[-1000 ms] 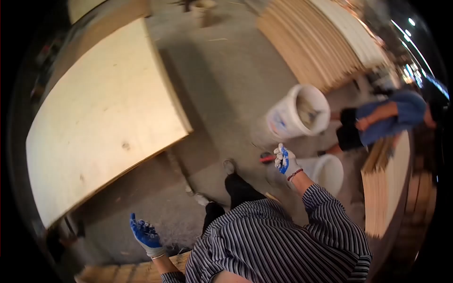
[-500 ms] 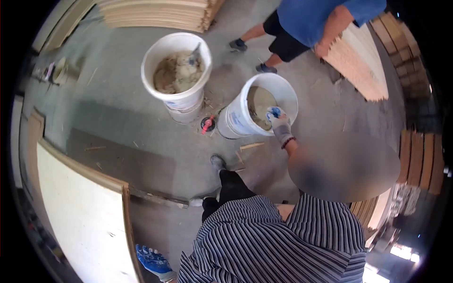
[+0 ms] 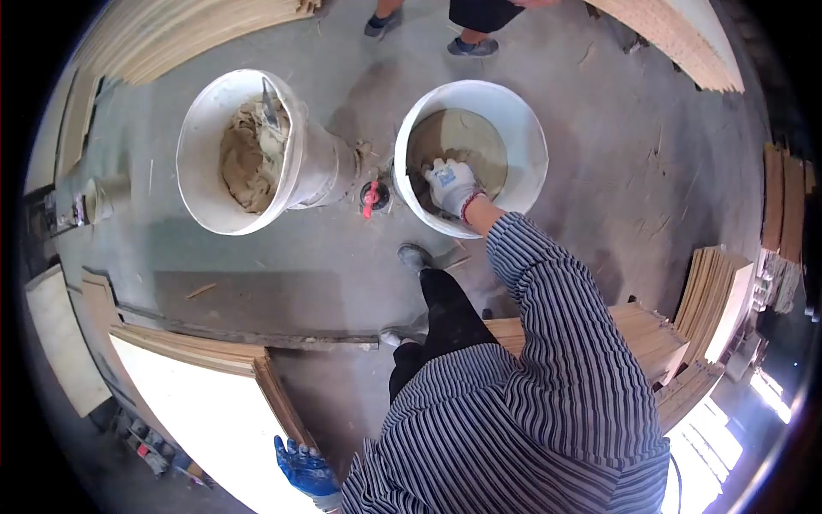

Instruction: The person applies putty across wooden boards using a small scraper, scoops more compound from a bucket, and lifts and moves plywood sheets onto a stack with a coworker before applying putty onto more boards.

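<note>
My right hand (image 3: pixel 452 184), in a white and blue glove, reaches into a white bucket (image 3: pixel 533 163) with smooth grey-brown paste (image 3: pixel 479 141) in it. Its fingers are curled down near the paste at the bucket's near side, and whatever they grip is hidden. To the left stands a second white bucket (image 3: pixel 195 163) with thicker, lumpy paste (image 3: pixel 244 163) and a putty knife (image 3: pixel 270 104) stuck in it. My left hand (image 3: pixel 306 469), in a blue-coated glove, is empty with fingers spread, beside the edge of a stack of pale boards (image 3: pixel 214 411).
A black round object with a red handle (image 3: pixel 370 199) lies on the floor between the buckets. A person's legs (image 3: pixel 473 43) show at the top. Board stacks stand at the upper left (image 3: pixel 180 34), upper right (image 3: pixel 676 38) and right (image 3: pixel 709 295).
The view has turned toward the two buckets. My right hand has moved down into the right bucket. My left hand stays low beside the boards. The other person has shifted toward the top edge.
</note>
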{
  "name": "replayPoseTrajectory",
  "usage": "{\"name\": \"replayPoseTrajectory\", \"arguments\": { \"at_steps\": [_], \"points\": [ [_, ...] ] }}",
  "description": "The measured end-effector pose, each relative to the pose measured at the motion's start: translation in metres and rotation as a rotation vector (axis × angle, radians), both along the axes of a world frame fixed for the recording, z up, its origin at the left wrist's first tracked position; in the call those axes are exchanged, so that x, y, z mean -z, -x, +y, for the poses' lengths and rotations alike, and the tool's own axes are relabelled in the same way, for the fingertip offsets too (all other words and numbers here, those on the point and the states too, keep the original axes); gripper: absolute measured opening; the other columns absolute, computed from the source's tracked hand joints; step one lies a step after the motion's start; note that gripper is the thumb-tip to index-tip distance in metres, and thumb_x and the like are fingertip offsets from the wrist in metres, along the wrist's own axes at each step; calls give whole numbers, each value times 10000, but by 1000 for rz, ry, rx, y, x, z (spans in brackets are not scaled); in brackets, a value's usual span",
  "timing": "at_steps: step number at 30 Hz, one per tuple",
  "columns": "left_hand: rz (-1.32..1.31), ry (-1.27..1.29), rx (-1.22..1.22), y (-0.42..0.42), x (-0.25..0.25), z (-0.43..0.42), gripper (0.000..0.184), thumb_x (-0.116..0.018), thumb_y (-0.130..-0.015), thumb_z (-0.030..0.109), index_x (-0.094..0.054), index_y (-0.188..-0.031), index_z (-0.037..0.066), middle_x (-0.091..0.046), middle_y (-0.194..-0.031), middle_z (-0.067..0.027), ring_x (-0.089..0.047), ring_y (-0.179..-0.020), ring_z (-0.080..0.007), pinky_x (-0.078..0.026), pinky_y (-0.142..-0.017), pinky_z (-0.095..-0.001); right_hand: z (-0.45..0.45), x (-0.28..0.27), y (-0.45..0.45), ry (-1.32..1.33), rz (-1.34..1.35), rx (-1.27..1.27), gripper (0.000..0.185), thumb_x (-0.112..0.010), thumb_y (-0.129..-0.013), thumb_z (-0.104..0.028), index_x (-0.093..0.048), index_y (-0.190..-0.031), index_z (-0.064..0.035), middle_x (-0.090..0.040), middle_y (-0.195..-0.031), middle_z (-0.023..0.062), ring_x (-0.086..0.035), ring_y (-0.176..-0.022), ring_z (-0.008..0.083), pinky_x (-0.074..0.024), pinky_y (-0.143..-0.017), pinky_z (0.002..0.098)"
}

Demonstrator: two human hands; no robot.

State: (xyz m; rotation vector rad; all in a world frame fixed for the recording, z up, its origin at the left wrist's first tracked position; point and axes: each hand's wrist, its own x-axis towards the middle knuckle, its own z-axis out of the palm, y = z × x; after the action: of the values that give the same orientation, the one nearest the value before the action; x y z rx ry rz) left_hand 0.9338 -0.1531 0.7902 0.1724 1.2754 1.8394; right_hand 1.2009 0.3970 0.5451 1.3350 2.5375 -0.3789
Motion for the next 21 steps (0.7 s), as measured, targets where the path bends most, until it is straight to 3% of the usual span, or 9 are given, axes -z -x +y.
{"name": "replayPoseTrajectory", "arguments": {
  "at_steps": [3,6,8,9,12,15,19,21],
  "points": [
    [-114,87,-108,-2,-3,12,489,-319,-1075,290,-294,-1525,101,-569,-1343,-223,-654,-1107,-349,-582,-920,-468,22,24,-12,-5,213,234,306,-528,-874,-207,-671,-1143,-180,-638,-1157,121,-647,-1043,301,-529,-857,433],
    [45,328,-147,-19,-1,34,489,-367,-1065,278,-313,-1519,106,-607,-1289,-202,-676,-1054,-313,-610,-860,-428,43,44,-27,34,328,352,269,-502,-889,-213,-700,-1066,-171,-675,-1122,138,-662,-1017,313,-526,-859,444],
    [48,311,-125,-18,1,37,489,-374,-1063,274,-315,-1517,102,-612,-1279,-199,-680,-1046,-309,-613,-853,-423,49,45,-35,51,412,423,245,-513,-892,-243,-726,-972,-151,-714,-956,159,-678,-914,353,-523,-836,452],
    [49,292,-104,-17,1,38,489,-381,-1061,269,-317,-1514,99,-618,-1270,-196,-683,-1038,-304,-616,-845,-418,48,45,-38,53,412,425,245,-513,-892,-243,-726,-972,-151,-714,-956,159,-678,-914,353,-523,-836,452],
    [-81,249,-160,-19,-2,48,490,-401,-1054,255,-321,-1510,93,-632,-1245,-186,-690,-1013,-300,-620,-833,-417,44,9,-50,188,780,727,234,-611,-849,-289,-728,-971,-128,-717,-915,164,-672,-886,374,-514,-814,452],
    [25,299,-130,-23,2,50,490,-402,-1053,253,-324,-1505,81,-638,-1235,-178,-696,-997,-291,-623,-823,-406,42,9,-52,204,868,766,225,-628,-847,-281,-731,-982,-133,-716,-941,165,-671,-874,374,-514,-815,442],
    [65,395,-138,-31,-2,64,487,-406,-1051,249,-332,-1498,71,-637,-1235,-177,-695,-997,-282,-627,-806,-384,40,31,-43,167,818,694,230,-603,-861,-295,-731,-968,-136,-716,-950,161,-674,-880,374,-518,-819,447],
    [54,345,-115,-36,-3,75,491,-428,-1046,266,-349,-1487,64,-639,-1226,-170,-696,-982,-261,-631,-782,-361,41,50,-38,10,586,649,235,-577,-871,-298,-728,-950,-136,-715,-946,160,-677,-890,372,-522,-818,461]
  ]
}}
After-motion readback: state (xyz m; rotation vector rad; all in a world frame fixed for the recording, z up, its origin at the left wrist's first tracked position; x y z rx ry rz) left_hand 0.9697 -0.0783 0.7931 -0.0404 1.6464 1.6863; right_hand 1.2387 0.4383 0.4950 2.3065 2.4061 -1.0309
